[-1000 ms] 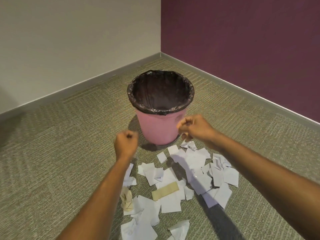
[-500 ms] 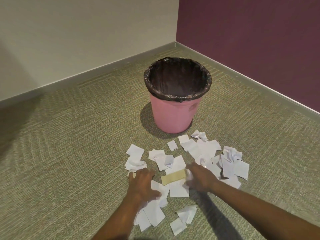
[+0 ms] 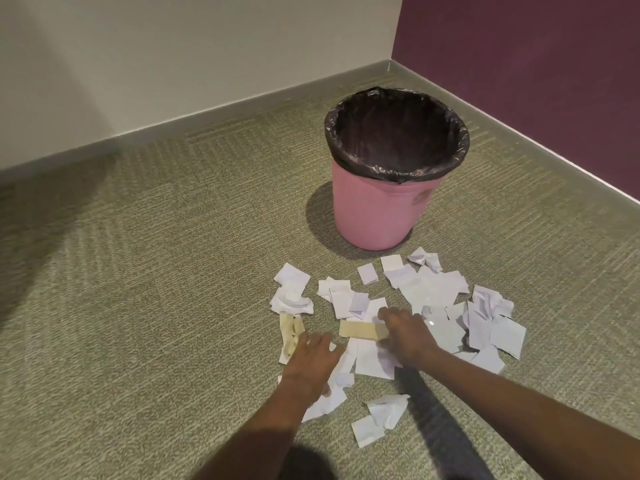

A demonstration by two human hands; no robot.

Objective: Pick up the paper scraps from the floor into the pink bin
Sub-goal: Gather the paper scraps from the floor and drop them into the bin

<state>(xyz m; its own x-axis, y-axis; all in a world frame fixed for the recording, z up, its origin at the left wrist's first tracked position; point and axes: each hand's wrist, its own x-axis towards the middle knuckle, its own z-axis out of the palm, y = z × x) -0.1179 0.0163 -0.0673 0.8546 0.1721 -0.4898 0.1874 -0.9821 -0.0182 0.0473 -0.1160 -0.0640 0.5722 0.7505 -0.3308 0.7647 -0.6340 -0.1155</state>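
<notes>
The pink bin (image 3: 374, 216), lined with a black bag (image 3: 332, 136), stands on the carpet near the room's corner. In front of it lies a spread of white paper scraps (image 3: 433, 292), with a brown cardboard strip (image 3: 358, 330) and a crumpled yellowish piece (image 3: 290, 332) among them. My left hand (image 3: 311, 362) lies flat with fingers spread on the nearer scraps. My right hand (image 3: 405, 336) is down on the pile, its fingers curled over the right end of the brown strip and the white scraps under it.
Green-grey carpet (image 3: 156, 306) runs to a cream wall (image 3: 173, 64) on the left and a dark purple wall (image 3: 536, 64) on the right, both with skirting. Two loose scraps (image 3: 381, 420) lie close to me, between my forearms.
Both hands dropped from fists in front of the bin down onto the scrap pile. Over the last half second they have stayed on the pile, while the view shifted left.
</notes>
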